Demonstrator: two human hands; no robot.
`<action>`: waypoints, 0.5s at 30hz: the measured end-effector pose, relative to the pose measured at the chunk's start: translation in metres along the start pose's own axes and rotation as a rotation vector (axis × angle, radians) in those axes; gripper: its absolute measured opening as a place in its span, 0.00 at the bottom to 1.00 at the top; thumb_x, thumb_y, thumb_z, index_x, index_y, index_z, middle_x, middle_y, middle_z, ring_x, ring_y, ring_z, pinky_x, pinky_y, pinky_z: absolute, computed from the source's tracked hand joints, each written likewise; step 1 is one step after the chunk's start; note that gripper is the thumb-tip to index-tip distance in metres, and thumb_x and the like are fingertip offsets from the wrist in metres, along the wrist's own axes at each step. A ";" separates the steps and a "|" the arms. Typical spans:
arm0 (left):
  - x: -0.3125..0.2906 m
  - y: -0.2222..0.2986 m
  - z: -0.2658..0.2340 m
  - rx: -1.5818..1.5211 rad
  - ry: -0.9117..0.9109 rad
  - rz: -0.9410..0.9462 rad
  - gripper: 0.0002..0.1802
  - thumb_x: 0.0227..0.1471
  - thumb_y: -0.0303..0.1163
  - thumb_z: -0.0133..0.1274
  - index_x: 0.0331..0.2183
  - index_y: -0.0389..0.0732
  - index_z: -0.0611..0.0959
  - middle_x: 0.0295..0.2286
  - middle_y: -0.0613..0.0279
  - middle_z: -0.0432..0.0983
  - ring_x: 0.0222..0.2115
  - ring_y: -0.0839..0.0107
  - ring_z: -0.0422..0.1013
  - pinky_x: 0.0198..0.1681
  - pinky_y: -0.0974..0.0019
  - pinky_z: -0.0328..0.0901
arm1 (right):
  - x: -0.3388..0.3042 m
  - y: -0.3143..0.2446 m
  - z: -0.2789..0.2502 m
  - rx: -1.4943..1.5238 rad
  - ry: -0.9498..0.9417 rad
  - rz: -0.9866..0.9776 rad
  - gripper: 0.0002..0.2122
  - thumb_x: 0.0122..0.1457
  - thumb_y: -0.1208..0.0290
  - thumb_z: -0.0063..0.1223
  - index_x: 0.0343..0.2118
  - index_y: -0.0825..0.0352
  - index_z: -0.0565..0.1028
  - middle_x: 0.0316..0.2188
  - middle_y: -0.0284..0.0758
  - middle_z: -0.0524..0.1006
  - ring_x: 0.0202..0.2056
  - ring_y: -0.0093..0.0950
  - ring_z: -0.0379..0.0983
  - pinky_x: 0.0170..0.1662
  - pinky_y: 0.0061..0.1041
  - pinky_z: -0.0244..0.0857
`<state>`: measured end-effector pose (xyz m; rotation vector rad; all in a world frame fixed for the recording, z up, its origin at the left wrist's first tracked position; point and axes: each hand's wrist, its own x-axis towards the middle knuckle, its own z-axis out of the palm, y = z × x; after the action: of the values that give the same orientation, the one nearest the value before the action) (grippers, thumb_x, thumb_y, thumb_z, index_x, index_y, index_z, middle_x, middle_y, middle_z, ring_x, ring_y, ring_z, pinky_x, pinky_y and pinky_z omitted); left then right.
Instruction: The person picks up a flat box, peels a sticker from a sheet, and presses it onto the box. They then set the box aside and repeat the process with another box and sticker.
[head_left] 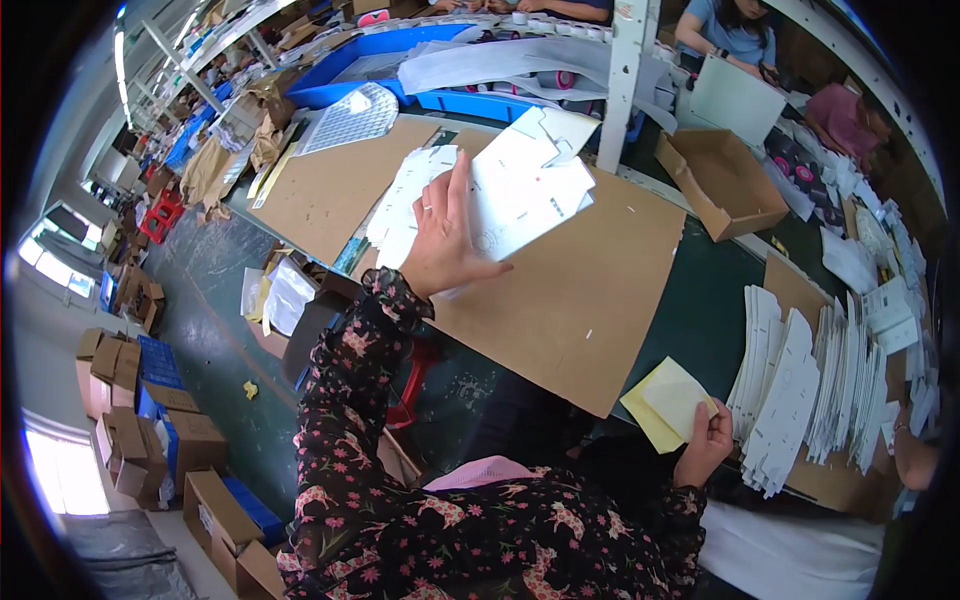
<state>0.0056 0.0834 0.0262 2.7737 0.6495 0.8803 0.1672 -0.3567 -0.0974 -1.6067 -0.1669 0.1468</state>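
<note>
My left hand (440, 235) is stretched over the table, thumb spread away from the fingers, at a pile of flat white die-cut card pieces (525, 195). Its fingers overlap the cards' left side; whether they press on them is hard to see. More white cut cards (405, 205) lie left of that hand. Low on the right, my right hand (705, 445) pinches a small pad of pale yellow paper sheets (672, 405) by its right edge, beyond the table's front edge. A brown cardboard sheet (590, 290) lies under the white cards.
Stacks of white cut cards (780, 380) stand at the right. An open cardboard box (720, 185) sits behind them, near a white metal post (625, 85). Blue trays (375, 65) line the back. Other people work across the table, and another person's arm (915, 455) shows at far right.
</note>
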 end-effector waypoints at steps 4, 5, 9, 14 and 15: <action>-0.011 0.027 0.021 -0.055 0.130 0.174 0.64 0.33 0.40 0.78 0.69 0.42 0.61 0.50 0.50 0.69 0.52 0.51 0.65 0.60 0.43 0.56 | 0.003 0.000 0.002 0.084 0.022 -0.004 0.10 0.69 0.77 0.56 0.50 0.73 0.76 0.43 0.36 0.82 0.43 0.22 0.78 0.50 0.21 0.71; -0.015 0.033 0.026 -0.053 0.177 0.240 0.57 0.35 0.37 0.77 0.67 0.42 0.69 0.47 0.54 0.70 0.50 0.55 0.66 0.58 0.45 0.58 | 0.003 0.001 0.001 0.080 0.001 -0.001 0.10 0.69 0.77 0.55 0.50 0.73 0.76 0.43 0.36 0.82 0.43 0.21 0.78 0.50 0.21 0.70; -0.031 0.053 0.029 -0.015 0.372 0.749 0.30 0.38 0.28 0.70 0.49 0.42 0.88 0.40 0.63 0.73 0.44 0.65 0.69 0.53 0.53 0.64 | 0.006 0.004 -0.006 0.086 -0.033 0.010 0.10 0.69 0.78 0.55 0.51 0.72 0.76 0.43 0.36 0.82 0.44 0.21 0.78 0.50 0.21 0.70; -0.037 0.077 0.033 -0.113 0.488 0.818 0.21 0.37 0.27 0.66 0.40 0.41 0.91 0.36 0.66 0.73 0.40 0.69 0.71 0.48 0.57 0.68 | 0.005 0.005 -0.008 0.141 -0.025 0.018 0.10 0.69 0.78 0.55 0.50 0.72 0.76 0.43 0.35 0.82 0.43 0.20 0.78 0.50 0.20 0.70; -0.038 0.077 0.032 -0.131 0.474 0.815 0.22 0.37 0.27 0.66 0.40 0.41 0.90 0.37 0.66 0.74 0.40 0.68 0.71 0.47 0.56 0.69 | 0.006 0.005 -0.008 0.155 -0.031 0.017 0.10 0.69 0.78 0.55 0.50 0.72 0.76 0.43 0.35 0.82 0.43 0.19 0.78 0.50 0.20 0.70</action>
<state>0.0238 -0.0036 0.0016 2.6910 -0.5504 1.6660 0.1745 -0.3631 -0.1020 -1.4519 -0.1615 0.1936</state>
